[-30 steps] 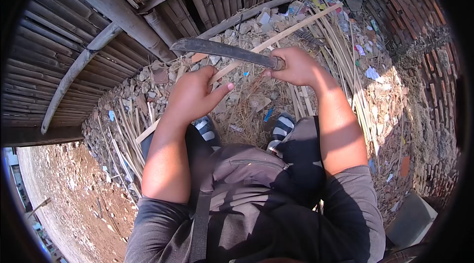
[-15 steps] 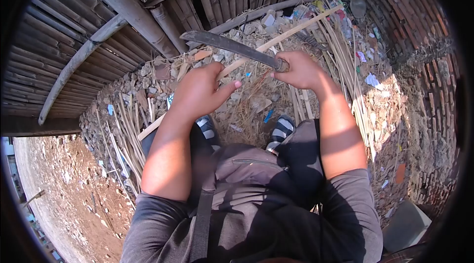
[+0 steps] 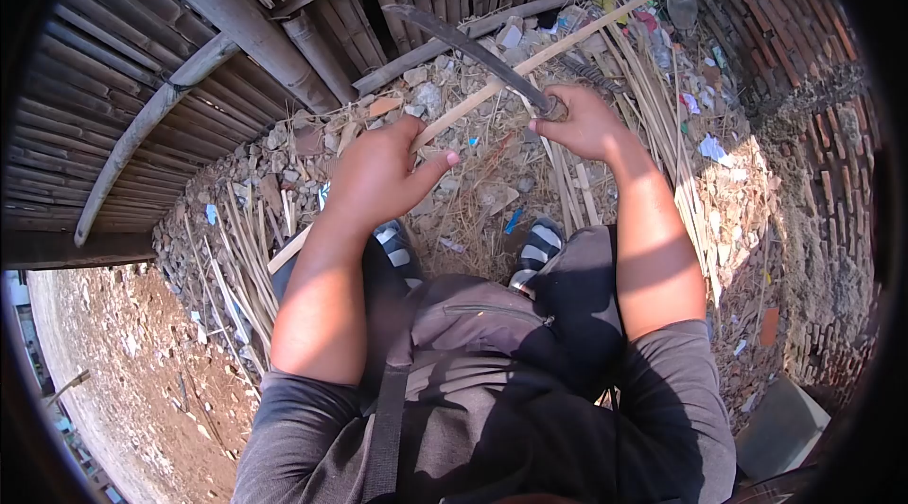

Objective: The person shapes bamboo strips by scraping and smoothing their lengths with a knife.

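A long pale bamboo strip (image 3: 530, 64) runs slantwise from the lower left up to the far right. My left hand (image 3: 378, 168) is closed around it near its middle, thumb pointing right. In my right hand (image 3: 584, 121) is the handle of a machete (image 3: 482, 55), fingers wrapped round it. The dark, slightly curved blade points up and left, crossing over the strip; whether it touches the strip I cannot tell. The lower part of the strip passes behind my left forearm and shows again beside my knee.
Split bamboo strips lie in piles at the left (image 3: 241, 277) and at the right (image 3: 653, 116). Rubble and litter cover the ground. A woven bamboo wall (image 3: 132, 60) with poles stands ahead and left, a brick wall (image 3: 832, 173) at the right. My sandalled feet (image 3: 539, 244) are below.
The machete has swung so its tip points more upward and a little to the right. My right hand has tilted with it, while my left hand and the strip are nearly still.
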The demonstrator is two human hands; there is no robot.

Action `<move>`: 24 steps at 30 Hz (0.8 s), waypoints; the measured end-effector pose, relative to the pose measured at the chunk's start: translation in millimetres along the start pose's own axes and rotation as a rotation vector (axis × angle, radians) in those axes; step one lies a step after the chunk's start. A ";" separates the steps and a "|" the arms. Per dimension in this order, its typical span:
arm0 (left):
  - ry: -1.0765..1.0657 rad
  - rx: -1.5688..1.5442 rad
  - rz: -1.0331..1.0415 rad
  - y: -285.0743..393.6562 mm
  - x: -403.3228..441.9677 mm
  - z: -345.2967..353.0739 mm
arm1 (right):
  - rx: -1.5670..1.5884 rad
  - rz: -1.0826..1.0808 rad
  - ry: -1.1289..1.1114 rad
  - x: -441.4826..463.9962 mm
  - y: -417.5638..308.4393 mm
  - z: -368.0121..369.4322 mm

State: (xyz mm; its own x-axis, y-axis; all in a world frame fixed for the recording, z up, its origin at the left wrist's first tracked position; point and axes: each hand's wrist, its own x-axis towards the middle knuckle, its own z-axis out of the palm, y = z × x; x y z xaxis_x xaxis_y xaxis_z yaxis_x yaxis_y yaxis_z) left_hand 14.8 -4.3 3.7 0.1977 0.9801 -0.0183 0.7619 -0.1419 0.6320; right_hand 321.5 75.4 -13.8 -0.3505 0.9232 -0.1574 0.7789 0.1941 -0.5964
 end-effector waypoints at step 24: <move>-0.061 -0.164 0.008 -26.9 2.7 -1.8 | 0.165 -0.018 0.009 5.1 5.6 1.8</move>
State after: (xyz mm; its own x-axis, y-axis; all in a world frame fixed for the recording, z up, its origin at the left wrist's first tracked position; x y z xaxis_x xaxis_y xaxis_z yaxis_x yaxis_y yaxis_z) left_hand -6.3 2.3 -12.0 0.2438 0.9682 -0.0568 0.6504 -0.1198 0.7500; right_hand 323.2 80.6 -19.3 -0.3584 0.9232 -0.1389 0.6760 0.1540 -0.7206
